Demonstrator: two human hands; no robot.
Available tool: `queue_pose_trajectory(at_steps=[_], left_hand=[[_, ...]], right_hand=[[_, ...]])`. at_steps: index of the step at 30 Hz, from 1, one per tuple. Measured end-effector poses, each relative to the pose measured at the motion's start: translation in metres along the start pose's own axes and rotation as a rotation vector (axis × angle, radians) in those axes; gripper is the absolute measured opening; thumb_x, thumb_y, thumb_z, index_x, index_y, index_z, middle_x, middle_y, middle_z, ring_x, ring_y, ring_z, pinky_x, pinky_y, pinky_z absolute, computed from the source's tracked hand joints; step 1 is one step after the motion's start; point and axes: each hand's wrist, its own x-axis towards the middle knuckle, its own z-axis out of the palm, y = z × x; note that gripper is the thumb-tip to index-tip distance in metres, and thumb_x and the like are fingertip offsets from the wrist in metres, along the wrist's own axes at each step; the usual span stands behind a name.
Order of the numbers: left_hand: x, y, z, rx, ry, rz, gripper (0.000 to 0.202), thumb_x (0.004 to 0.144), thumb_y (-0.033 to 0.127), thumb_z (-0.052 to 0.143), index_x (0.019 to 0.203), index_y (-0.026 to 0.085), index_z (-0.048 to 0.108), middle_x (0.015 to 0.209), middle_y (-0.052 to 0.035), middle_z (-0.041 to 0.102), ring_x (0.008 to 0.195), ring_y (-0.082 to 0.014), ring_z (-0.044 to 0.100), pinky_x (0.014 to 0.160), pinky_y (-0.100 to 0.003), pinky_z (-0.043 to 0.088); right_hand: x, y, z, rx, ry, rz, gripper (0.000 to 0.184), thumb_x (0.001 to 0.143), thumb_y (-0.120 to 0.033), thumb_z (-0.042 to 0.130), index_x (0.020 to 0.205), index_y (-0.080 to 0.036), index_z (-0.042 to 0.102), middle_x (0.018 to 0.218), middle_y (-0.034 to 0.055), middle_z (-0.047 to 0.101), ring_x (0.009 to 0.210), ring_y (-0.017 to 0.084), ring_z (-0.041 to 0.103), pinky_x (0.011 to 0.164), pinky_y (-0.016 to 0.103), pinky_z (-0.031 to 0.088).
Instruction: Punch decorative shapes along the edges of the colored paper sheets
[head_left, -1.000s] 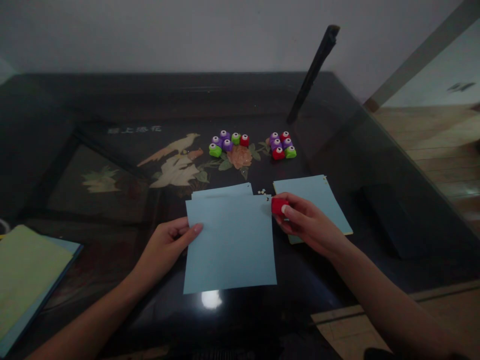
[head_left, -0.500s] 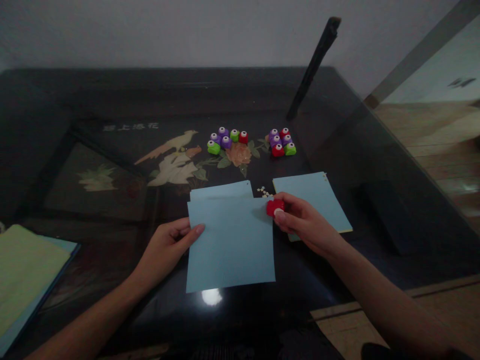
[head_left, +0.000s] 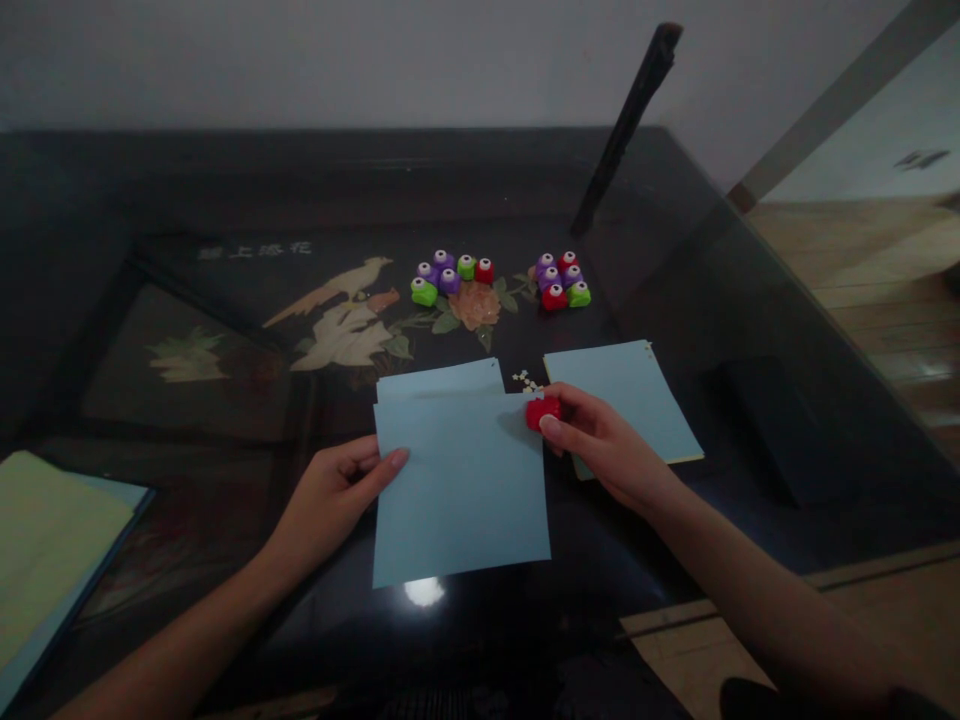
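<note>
My left hand (head_left: pixel 341 500) pinches the left edge of a light blue sheet of paper (head_left: pixel 461 490), thumb on top and fingers behind. Between the thumb and fingers of my right hand (head_left: pixel 600 440) is a small red paper punch (head_left: pixel 541 411), set over the sheet's upper right corner. The thumb covers the punch's button. Just beyond it, small pale star-shaped cutouts (head_left: pixel 526 381) lie on the table. Partly hidden behind the held sheet is another blue sheet (head_left: pixel 442 378), with a tiny hole at its corner.
Right of the held sheet lies a stack of blue paper (head_left: pixel 619 390) with holes at its corner. Farther back are two groups of coloured punches (head_left: pixel 448 283) (head_left: pixel 555 295). Yellow and blue paper (head_left: pixel 64 540) lies at the left. A dark stick (head_left: pixel 628 125) rises at the back right.
My right hand has moved the red punch slightly left, farther onto the sheet's corner, and its thumb now covers the white button. My left hand keeps its hold.
</note>
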Motion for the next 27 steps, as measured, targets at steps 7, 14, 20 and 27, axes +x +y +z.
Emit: queue_pose_trajectory(at_steps=[7, 14, 20, 27], left_hand=[[0.0001, 0.0039, 0.0013, -0.006, 0.006, 0.001, 0.027, 0.077, 0.044, 0.060, 0.071, 0.018, 0.067, 0.054, 0.0003, 0.060, 0.051, -0.0150, 0.053, 0.049, -0.025, 0.041], [-0.0001, 0.0023, 0.0005, -0.034, 0.000, -0.010, 0.026, 0.078, 0.043, 0.061, 0.072, 0.018, 0.068, 0.057, -0.0001, 0.063, 0.053, -0.0152, 0.055, 0.050, -0.024, 0.043], [-0.0011, 0.0012, 0.0000, -0.062, -0.008, -0.022, 0.025, 0.078, 0.042, 0.062, 0.071, 0.018, 0.066, 0.059, 0.0002, 0.065, 0.053, -0.0144, 0.055, 0.050, -0.024, 0.043], [-0.0006, 0.0016, 0.0008, -0.041, -0.004, -0.015, 0.027, 0.078, 0.043, 0.062, 0.072, 0.017, 0.066, 0.056, 0.0004, 0.062, 0.052, -0.0137, 0.054, 0.049, -0.024, 0.041]], right_hand=[[0.0001, 0.0007, -0.0001, 0.007, 0.016, 0.014, 0.024, 0.074, -0.037, 0.072, 0.090, -0.022, 0.064, 0.079, -0.0002, 0.062, 0.067, 0.012, 0.052, 0.064, 0.027, 0.042], [0.0003, 0.0003, -0.0011, -0.005, 0.005, 0.023, 0.024, 0.073, -0.036, 0.074, 0.090, -0.022, 0.065, 0.081, 0.0006, 0.065, 0.065, 0.012, 0.053, 0.061, 0.026, 0.042], [0.0004, -0.0001, -0.0008, 0.003, 0.001, 0.019, 0.023, 0.074, -0.035, 0.074, 0.090, -0.021, 0.065, 0.081, 0.0000, 0.065, 0.064, 0.011, 0.053, 0.062, 0.025, 0.042], [-0.0002, -0.0006, 0.0002, 0.008, 0.021, 0.022, 0.023, 0.073, -0.033, 0.074, 0.091, -0.021, 0.065, 0.080, -0.0001, 0.065, 0.064, 0.011, 0.053, 0.062, 0.026, 0.043]])
